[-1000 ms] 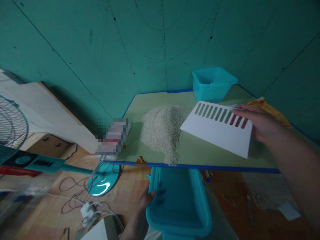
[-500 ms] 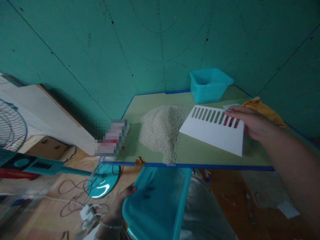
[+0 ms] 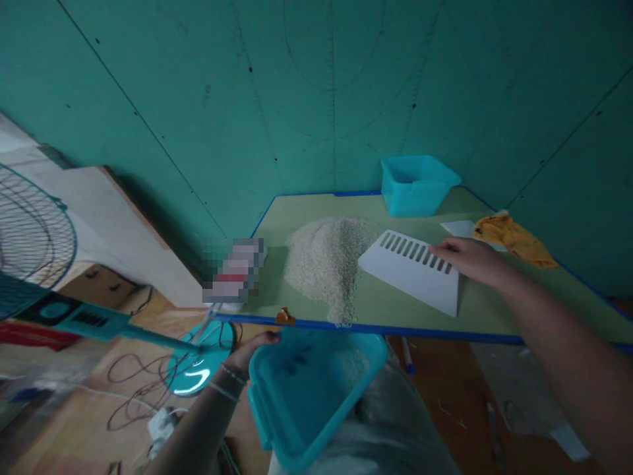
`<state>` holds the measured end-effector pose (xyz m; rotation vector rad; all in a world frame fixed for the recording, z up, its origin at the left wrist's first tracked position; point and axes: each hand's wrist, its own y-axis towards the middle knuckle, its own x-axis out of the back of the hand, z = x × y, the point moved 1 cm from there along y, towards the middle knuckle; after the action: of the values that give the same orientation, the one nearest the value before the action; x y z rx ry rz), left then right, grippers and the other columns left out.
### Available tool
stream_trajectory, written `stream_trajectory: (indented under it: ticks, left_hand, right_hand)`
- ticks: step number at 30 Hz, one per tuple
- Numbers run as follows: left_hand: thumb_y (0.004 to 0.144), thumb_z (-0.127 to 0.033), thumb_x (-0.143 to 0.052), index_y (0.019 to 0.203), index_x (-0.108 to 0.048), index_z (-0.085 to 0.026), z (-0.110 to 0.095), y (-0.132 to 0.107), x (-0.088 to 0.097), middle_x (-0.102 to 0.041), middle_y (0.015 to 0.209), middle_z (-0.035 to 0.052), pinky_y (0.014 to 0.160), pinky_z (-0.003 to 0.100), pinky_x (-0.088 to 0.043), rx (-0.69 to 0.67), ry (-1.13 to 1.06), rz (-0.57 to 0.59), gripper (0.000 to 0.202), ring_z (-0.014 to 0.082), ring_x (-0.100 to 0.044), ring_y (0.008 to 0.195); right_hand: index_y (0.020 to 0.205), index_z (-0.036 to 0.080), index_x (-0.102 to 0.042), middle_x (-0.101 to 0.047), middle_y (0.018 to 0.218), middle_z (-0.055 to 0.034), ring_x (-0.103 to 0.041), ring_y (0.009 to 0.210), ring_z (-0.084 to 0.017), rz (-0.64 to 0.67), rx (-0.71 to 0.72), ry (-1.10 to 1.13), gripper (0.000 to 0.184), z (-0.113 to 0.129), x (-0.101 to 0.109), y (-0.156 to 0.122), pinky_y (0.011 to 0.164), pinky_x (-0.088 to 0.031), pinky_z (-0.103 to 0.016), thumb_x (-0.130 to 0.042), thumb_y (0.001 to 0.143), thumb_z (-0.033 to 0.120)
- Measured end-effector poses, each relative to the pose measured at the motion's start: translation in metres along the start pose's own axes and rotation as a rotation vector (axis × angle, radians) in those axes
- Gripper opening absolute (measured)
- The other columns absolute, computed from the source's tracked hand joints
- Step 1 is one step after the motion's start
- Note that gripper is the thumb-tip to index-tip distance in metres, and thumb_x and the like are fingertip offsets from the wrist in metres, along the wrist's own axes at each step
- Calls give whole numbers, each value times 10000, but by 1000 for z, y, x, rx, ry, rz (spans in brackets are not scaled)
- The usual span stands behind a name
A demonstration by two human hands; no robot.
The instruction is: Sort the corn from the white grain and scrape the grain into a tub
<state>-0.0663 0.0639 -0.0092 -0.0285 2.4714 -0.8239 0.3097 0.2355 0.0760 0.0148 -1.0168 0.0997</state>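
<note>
My left hand (image 3: 252, 353) grips the left rim of a turquoise plastic bin (image 3: 311, 402), held under the table's front edge. A few pale grains lie inside the bin on its right side. On the table, a heap of white rice-like grains (image 3: 324, 257) spreads to the front edge, with a narrow tongue of grains reaching the blue border. My right hand (image 3: 467, 257) is closed on the slotted top of a white flat board (image 3: 410, 280), whose left corner is near the heap's right side. My right fingertips are partly hidden behind the board.
A smaller turquoise basket (image 3: 418, 191) stands at the table's back. An orange cloth (image 3: 517, 241) and a white sheet (image 3: 459, 229) lie at right. An orange clip (image 3: 285, 317) sits on the front edge. A standing fan (image 3: 89, 316) with loose cables is at left.
The bin has been lifted and tilted, and its right end now sits close under the table edge. The slotted board is lower, nearer the tabletop. The camera view has shifted slightly.
</note>
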Motion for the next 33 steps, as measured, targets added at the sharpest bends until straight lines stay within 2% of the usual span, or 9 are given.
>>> stream_trajectory:
  ticks: [7,9,12,17,20,21,24,26,33]
  left_hand:
    - [646,-241,-656,784,-743,-121,26,-38,-7,-760,689,82,675,326,-520,32,37,56,203,248,-699,648]
    - [664,-278,-645,856,-735,-163,42,-52,-12,-760,675,62,721,362,-516,-1,-30,28,241,257,-701,662]
    - [630,-319,-676,1042,-673,-183,75,-59,-14,-757,891,90,878,458,-451,14,-119,-51,434,333,-667,896]
    - [562,-421,-706,1219,-527,-267,122,-37,-15,-658,1172,62,992,481,-362,-18,-211,-151,699,374,-450,1210]
    - [484,-404,-755,1206,-484,-326,127,-22,-35,-629,1205,15,1051,438,-295,-250,-234,-325,775,337,-338,1295]
    - [455,-374,-774,1193,-475,-312,126,-17,-45,-625,1204,26,1055,422,-287,-301,-244,-343,798,331,-335,1297]
    - [647,-293,-680,1262,-356,-342,117,-7,-73,-441,1384,5,1016,396,-323,-479,-250,-370,696,274,-372,1271]
    - [703,-282,-630,1237,-385,-313,115,1,-81,-471,1338,39,959,377,-369,-511,-287,-401,588,250,-454,1192]
    - [689,-253,-646,1066,-465,-313,129,20,-72,-572,1098,40,750,347,-464,-483,-371,-499,423,222,-577,955]
  right_hand:
    - [617,218,-504,-568,638,-53,-518,630,-199,27,29,-55,298,5,1,-4,560,-314,-298,-468,770,470]
    - [643,214,-510,-578,658,-66,-524,640,-205,42,26,-65,300,6,1,-4,565,-316,-305,-453,780,473]
    - [664,212,-512,-593,669,-71,-530,631,-202,55,12,-70,309,6,1,-4,560,-320,-306,-437,792,484]
    - [665,212,-511,-598,672,-66,-538,642,-197,64,15,-72,324,8,1,-7,564,-334,-299,-422,802,492]
    - [672,205,-516,-606,687,-73,-539,648,-197,63,13,-79,316,9,2,-8,565,-332,-298,-424,804,478]
    - [669,204,-515,-603,681,-73,-538,644,-196,61,14,-80,316,9,2,-8,565,-331,-297,-425,804,475]
    - [663,202,-513,-596,674,-65,-537,639,-189,54,24,-76,320,5,0,-5,569,-331,-293,-422,803,475]
    - [653,201,-513,-587,659,-56,-535,627,-186,43,16,-75,317,1,-3,-2,563,-328,-291,-423,797,469]
    - [674,203,-532,-581,655,-41,-535,632,-196,47,-2,-75,327,-7,-5,3,556,-325,-291,-421,775,494]
